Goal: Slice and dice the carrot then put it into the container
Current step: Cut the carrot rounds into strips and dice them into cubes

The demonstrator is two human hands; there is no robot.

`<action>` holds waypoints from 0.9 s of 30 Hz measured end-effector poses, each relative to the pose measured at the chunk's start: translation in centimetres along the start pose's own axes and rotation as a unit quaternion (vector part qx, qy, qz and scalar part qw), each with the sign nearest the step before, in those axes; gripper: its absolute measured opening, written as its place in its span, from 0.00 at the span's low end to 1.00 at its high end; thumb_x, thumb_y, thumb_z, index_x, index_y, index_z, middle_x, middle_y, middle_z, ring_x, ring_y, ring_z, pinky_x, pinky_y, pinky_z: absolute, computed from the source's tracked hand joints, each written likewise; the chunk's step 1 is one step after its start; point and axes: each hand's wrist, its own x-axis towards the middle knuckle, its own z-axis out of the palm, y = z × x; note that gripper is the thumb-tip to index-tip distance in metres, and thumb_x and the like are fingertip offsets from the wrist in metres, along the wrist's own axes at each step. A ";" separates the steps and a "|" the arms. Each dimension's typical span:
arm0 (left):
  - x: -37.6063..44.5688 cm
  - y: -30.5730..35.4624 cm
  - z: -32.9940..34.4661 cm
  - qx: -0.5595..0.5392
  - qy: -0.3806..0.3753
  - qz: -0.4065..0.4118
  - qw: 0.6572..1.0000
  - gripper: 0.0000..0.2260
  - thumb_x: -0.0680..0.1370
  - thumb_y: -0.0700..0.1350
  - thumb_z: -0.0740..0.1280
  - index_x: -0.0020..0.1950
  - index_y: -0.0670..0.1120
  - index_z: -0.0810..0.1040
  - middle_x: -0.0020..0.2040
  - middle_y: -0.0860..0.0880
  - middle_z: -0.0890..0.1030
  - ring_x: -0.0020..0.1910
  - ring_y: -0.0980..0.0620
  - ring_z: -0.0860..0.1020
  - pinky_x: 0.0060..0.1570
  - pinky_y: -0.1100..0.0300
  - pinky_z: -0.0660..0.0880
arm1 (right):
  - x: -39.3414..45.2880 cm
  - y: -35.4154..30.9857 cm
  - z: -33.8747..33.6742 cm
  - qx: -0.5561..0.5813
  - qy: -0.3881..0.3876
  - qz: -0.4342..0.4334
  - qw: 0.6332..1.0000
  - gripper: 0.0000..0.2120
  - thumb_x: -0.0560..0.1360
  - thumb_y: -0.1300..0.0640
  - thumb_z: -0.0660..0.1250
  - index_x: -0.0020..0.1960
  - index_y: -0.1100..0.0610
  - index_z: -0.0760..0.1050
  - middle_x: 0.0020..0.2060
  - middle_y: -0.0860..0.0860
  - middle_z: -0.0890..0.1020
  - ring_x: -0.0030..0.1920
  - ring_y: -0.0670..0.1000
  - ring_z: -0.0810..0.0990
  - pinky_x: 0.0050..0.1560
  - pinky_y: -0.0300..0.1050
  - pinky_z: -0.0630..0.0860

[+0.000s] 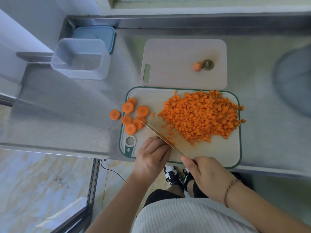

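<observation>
Container [80,58], clear plastic, stands far left on the steel counter [67,101], blue lid [95,37] just behind it, partly hidden by the container's far wall. Carrot rounds [133,115] lie near the left edge of the green-rimmed cutting board [210,152]; one round sits off the board on the counter, a few overlap so the exact count is unclear. Left hand [152,157] rests on the board's near left part, fingers curled down over a small bit of carrot beside the blade; fingertips are hidden under the knuckles, so what exactly they pinch cannot be told. Knife [161,137] runs diagonally from the rounds to the right hand [206,176], which is wrapped round the handle, handle itself covered by the fingers. Diced carrot [200,115] is heaped across the board's middle and right, well clear of both hands; a few cubes spill at the right rim. Second plain board [176,64] lies just beyond, its near edge overlapping the first, holding a carrot end [196,66] touching a brownish stem cap [208,65]. Round object at far right is cut off and blurred.
</observation>
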 end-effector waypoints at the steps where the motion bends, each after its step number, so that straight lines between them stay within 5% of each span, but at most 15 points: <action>1: 0.1 0.1 -0.1 0.002 -0.004 0.001 1.000 0.02 0.76 0.34 0.75 0.48 0.37 0.86 0.49 0.44 0.84 0.50 0.44 0.81 0.52 0.53 0.79 | 0.3 -0.1 -0.2 0.009 0.004 0.000 1.000 0.31 0.74 0.32 0.43 0.30 0.55 0.65 0.24 0.50 0.71 0.28 0.50 0.71 0.36 0.47 0.70; 7: -0.8 0.0 -0.2 0.021 -0.015 0.000 1.000 0.02 0.77 0.34 0.72 0.48 0.37 0.84 0.50 0.44 0.83 0.50 0.41 0.81 0.53 0.48 0.78 | -2.1 1.6 -1.0 0.062 0.001 0.013 0.998 0.31 0.73 0.30 0.45 0.28 0.54 0.64 0.21 0.49 0.71 0.25 0.46 0.70 0.32 0.38 0.69; 12: -0.7 -0.2 -0.3 0.007 -0.015 -0.006 1.000 0.03 0.77 0.33 0.72 0.48 0.38 0.85 0.51 0.45 0.84 0.52 0.43 0.82 0.54 0.51 0.79 | -2.8 3.2 0.5 0.052 -0.006 -0.004 0.999 0.40 0.75 0.27 0.40 0.37 0.56 0.77 0.37 0.50 0.83 0.42 0.47 0.81 0.52 0.48 0.76; 16: -0.4 -0.4 -0.4 -0.005 -0.002 -0.002 1.000 0.05 0.79 0.37 0.70 0.47 0.38 0.86 0.50 0.45 0.84 0.53 0.47 0.80 0.57 0.56 0.78 | -1.2 0.6 0.5 0.019 -0.018 0.011 1.000 0.33 0.71 0.29 0.40 0.30 0.54 0.66 0.24 0.51 0.72 0.28 0.49 0.72 0.39 0.47 0.73; 20: -0.5 -0.5 -0.7 0.003 -0.014 0.011 1.000 0.03 0.78 0.35 0.72 0.47 0.38 0.85 0.49 0.45 0.84 0.51 0.46 0.80 0.54 0.56 0.78 | 0.4 -0.6 -0.2 0.022 -0.004 0.009 1.000 0.31 0.73 0.31 0.44 0.28 0.55 0.64 0.22 0.50 0.69 0.27 0.50 0.70 0.36 0.49 0.71; 27: -0.8 -0.8 -0.4 0.014 0.023 0.006 1.000 0.09 0.82 0.41 0.67 0.45 0.41 0.85 0.48 0.48 0.85 0.53 0.48 0.80 0.56 0.56 0.75 | -2.8 0.8 -0.6 0.051 -0.018 0.015 0.998 0.30 0.73 0.31 0.46 0.28 0.54 0.63 0.21 0.47 0.70 0.26 0.45 0.69 0.35 0.37 0.70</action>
